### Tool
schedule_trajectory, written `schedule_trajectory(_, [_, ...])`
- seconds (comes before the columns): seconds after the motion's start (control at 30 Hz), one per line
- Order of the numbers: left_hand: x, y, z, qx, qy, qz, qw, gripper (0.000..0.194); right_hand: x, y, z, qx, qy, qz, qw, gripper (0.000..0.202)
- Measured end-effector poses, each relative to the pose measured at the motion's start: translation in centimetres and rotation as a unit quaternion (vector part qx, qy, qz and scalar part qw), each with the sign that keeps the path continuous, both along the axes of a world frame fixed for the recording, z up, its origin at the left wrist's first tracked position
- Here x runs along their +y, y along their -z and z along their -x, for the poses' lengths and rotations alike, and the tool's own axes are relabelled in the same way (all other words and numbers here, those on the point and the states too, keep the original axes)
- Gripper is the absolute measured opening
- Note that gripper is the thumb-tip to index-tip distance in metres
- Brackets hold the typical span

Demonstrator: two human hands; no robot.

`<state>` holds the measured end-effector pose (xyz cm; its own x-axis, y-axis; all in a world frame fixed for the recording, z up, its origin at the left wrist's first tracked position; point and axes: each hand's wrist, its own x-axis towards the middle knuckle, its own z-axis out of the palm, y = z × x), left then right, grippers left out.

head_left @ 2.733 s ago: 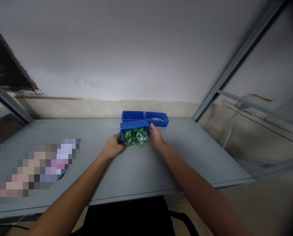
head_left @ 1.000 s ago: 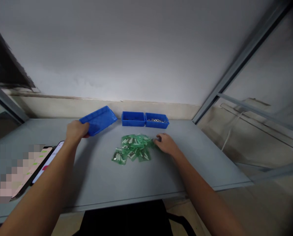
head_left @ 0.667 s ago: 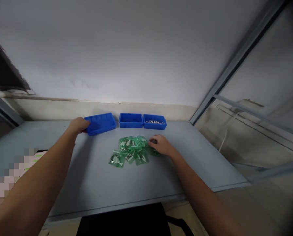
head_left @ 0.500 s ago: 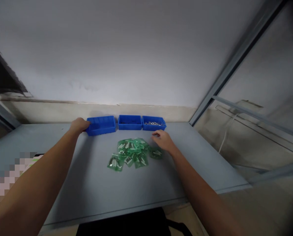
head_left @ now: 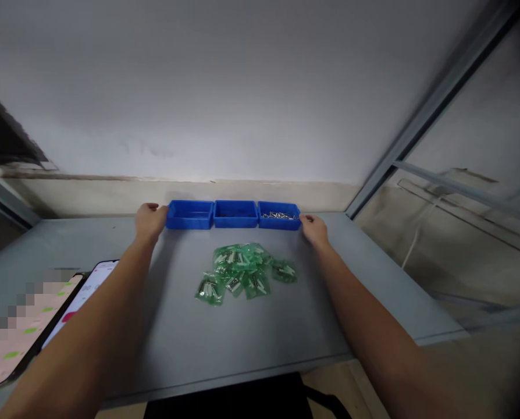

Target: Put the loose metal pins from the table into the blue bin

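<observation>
Three blue plastic bins stand in a row against the wall. My left hand (head_left: 150, 220) is closed at the outer end of the left bin (head_left: 190, 223), which looks bare inside. At the other end of the row, my right hand (head_left: 314, 228) has its fingers curled against the right bin (head_left: 279, 223), which holds small shiny metal parts (head_left: 277, 215). Between them sits the middle bin (head_left: 236, 222), with some dark small pieces at its bottom. In front of the row lies a pile of green clear bags (head_left: 240, 262) with metal and white pieces inside.
Two phones lie at the left of the grey table (head_left: 242, 355): one with a lit white screen (head_left: 83, 294), one with a pinkish screen (head_left: 33, 329), partly pixelated. A metal frame post (head_left: 434, 110) rises at the right. Something black (head_left: 229, 398) is below the front edge.
The left bin has moved right and straightened, so the three bins now line up closely. My right hand has gone from beside the bags to the right bin's outer end.
</observation>
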<state>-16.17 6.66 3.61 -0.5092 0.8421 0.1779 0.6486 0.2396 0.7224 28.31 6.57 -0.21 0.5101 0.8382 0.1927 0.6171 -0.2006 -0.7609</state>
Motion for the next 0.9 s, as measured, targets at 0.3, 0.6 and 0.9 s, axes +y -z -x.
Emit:
schedule_trajectory(0.3, [-5.9, 0.4, -6.3, 0.014, 0.089, -0.171, 0.981, 0.032, 0.2, 0.2, 0.2, 0.116, -0.027, 0.056, 0.991, 0.018])
schedule_trajectory(0.6, [-10.0, 1.5, -11.1, 0.154, 0.407, -0.116, 0.893, 0.052, -5.9, -2.1, 0.2, 0.314, -0.114, 0.07, 0.94, 0.012])
schedule_trajectory(0.9, [-13.0, 0.9, -18.5, 0.343, 0.587, -0.124, 0.723, 0.053, -10.5, -2.2, -2.8, 0.473, -0.159, 0.063, 0.864, 0.024])
